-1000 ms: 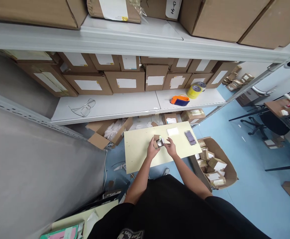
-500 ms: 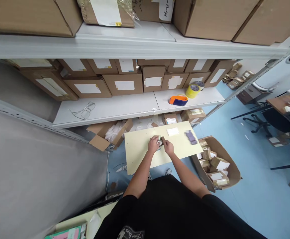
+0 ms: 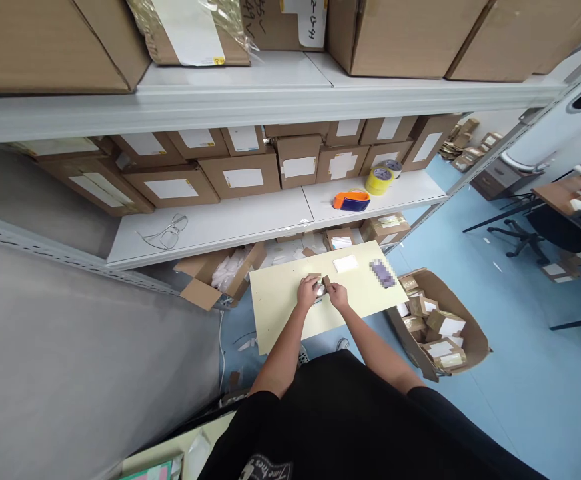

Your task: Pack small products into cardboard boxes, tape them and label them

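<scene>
While both hands close on it, left hand (image 3: 306,291) and right hand (image 3: 338,294) pinch small cardboard box (image 3: 320,284) mid-table (image 3: 280,307); looks light, crushable, best gripped by side walls.

Matt brown cardboard box (image 3: 319,283), matt pale-yellow tabletop (image 3: 280,300), glossy plastic tape roll (image 3: 379,180), smooth white shelf (image 3: 250,220).

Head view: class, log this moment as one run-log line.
left hand: on small carton | right hand: on carton flap | surface: yellow table | nearby: white card
</scene>
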{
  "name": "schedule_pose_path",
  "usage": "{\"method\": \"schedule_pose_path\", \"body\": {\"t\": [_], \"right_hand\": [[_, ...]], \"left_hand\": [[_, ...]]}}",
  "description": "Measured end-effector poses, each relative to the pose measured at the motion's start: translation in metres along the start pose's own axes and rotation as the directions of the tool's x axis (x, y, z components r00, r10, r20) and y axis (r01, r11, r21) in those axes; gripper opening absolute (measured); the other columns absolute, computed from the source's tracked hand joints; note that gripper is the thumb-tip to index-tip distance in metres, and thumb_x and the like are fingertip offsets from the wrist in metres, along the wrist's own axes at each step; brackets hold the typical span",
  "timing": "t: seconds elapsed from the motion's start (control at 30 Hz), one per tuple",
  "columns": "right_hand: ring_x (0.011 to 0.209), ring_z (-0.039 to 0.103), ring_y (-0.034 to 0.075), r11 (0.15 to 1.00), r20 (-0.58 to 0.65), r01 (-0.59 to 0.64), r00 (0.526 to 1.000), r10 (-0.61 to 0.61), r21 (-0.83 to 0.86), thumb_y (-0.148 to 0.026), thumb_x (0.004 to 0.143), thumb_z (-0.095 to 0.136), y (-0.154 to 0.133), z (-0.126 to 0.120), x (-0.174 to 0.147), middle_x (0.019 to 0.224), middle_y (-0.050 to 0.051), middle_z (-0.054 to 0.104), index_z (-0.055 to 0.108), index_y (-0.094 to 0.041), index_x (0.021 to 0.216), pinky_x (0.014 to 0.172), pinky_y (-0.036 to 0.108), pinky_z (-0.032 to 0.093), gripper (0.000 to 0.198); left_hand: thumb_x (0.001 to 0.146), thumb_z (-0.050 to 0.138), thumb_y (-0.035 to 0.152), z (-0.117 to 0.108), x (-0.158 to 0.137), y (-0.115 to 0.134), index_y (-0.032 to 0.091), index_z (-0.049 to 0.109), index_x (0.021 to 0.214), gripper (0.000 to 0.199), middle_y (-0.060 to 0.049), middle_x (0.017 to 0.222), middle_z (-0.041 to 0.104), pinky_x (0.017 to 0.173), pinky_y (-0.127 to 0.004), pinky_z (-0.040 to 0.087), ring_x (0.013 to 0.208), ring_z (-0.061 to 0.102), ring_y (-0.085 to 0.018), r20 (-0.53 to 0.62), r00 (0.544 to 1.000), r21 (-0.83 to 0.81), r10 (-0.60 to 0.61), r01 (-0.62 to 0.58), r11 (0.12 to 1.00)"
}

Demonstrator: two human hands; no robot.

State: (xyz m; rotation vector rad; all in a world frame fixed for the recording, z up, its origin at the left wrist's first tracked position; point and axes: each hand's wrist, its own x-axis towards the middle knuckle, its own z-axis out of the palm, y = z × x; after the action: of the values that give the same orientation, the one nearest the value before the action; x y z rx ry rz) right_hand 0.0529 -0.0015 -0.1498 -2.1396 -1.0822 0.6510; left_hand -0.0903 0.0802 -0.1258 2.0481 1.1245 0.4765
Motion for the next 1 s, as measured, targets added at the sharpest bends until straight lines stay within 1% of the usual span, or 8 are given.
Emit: {"method": "schedule_pose_path", "body": {"t": [0.07,0.1,0.23,0.33,0.43,0.63,0.83,1.0], "right_hand": [[0.068,0.063,0.020,1.000,0.002,0.001,1.000,-0.001,-0.003,-0.048,0.096,0.043,-0.003,0.001,0.000,0.068,0.004,0.070,0.062,-0.024,0.065,0.064,0.027,0.043,0.043],[0.068,0.063,0.020,1.000,0.001,0.004,1.000,-0.004,-0.003,-0.049,0.097,0.044,-0.004,0.001,0.000,0.068,0.004,0.070,0.062,-0.024,0.066,0.064,0.027,0.043,0.044],[0.067,0.063,0.020,1.000,0.002,0.009,1.000,-0.009,0.001,-0.049,0.097,0.046,-0.008,0.001,-0.001,0.069,0.005,0.072,0.065,-0.024,0.068,0.063,0.026,0.042,0.043],[0.071,0.065,0.020,1.000,0.019,-0.002,1.000,0.002,-0.004,-0.044,0.098,0.048,-0.010,-0.001,-0.001,0.072,0.004,0.073,0.065,-0.024,0.068,0.065,0.025,0.042,0.040],[0.071,0.065,0.020,0.999,0.009,-0.036,0.999,0.036,-0.020,-0.036,0.096,0.051,-0.010,-0.001,-0.001,0.071,0.004,0.072,0.061,-0.024,0.063,0.066,0.026,0.041,0.037],[0.067,0.063,0.020,0.998,-0.023,-0.064,0.998,0.064,-0.011,-0.033,0.093,0.051,-0.010,0.003,0.000,0.064,0.003,0.068,0.056,-0.024,0.058,0.062,0.026,0.039,0.036],[0.066,0.062,0.020,0.998,-0.021,-0.068,0.997,0.068,0.019,-0.040,0.093,0.050,-0.010,0.009,0.001,0.064,0.004,0.068,0.059,-0.024,0.059,0.062,0.027,0.041,0.038],[0.065,0.062,0.021,0.997,-0.018,-0.067,0.998,0.067,0.024,-0.043,0.094,0.046,-0.008,0.007,0.001,0.064,0.004,0.068,0.059,-0.025,0.060,0.062,0.028,0.041,0.041]], "left_hand": [[0.094,0.057,0.013,0.000,-0.003,0.001,0.028,0.080,0.109,0.031,-0.008,0.116,0.072,0.106,-0.041,0.049,0.114,0.060,-0.026,-0.039,0.999,0.006,-0.006,0.006,1.000],[0.094,0.056,0.013,0.001,-0.004,0.001,0.028,0.080,0.111,0.032,-0.008,0.115,0.072,0.107,-0.041,0.048,0.114,0.060,-0.026,-0.056,0.998,0.015,-0.018,0.018,1.000],[0.089,0.070,0.021,0.002,0.002,0.005,0.025,0.069,0.135,0.046,-0.009,0.118,0.070,0.109,-0.042,0.046,0.117,0.059,-0.027,-0.064,0.996,0.039,-0.062,0.065,0.997],[0.090,0.068,0.018,0.002,0.009,0.006,0.025,0.076,0.124,0.036,-0.010,0.118,0.070,0.108,-0.040,0.046,0.118,0.060,-0.027,-0.034,0.997,0.040,-0.065,0.066,0.997],[0.092,0.064,0.015,0.002,0.011,0.004,0.025,0.080,0.115,0.030,-0.010,0.118,0.071,0.107,-0.040,0.047,0.117,0.060,-0.027,-0.056,0.996,0.027,-0.064,0.065,0.998],[0.098,0.060,0.024,0.001,-0.006,-0.010,0.028,0.082,0.110,0.026,-0.008,0.118,0.072,0.107,-0.040,0.050,0.114,0.060,-0.026,-0.123,0.992,-0.023,-0.010,0.007,1.000],[0.095,0.066,0.024,-0.005,-0.006,-0.012,0.032,0.084,0.105,0.022,-0.007,0.128,0.068,0.112,-0.043,0.049,0.122,0.057,-0.028,-0.056,0.998,0.035,0.006,-0.004,0.999],[0.088,0.074,0.029,-0.016,0.014,-0.004,0.029,0.084,0.101,0.016,-0.008,0.142,0.064,0.114,-0.046,0.047,0.135,0.052,-0.033,0.152,0.988,0.123,-0.005,-0.014,0.992]]}}
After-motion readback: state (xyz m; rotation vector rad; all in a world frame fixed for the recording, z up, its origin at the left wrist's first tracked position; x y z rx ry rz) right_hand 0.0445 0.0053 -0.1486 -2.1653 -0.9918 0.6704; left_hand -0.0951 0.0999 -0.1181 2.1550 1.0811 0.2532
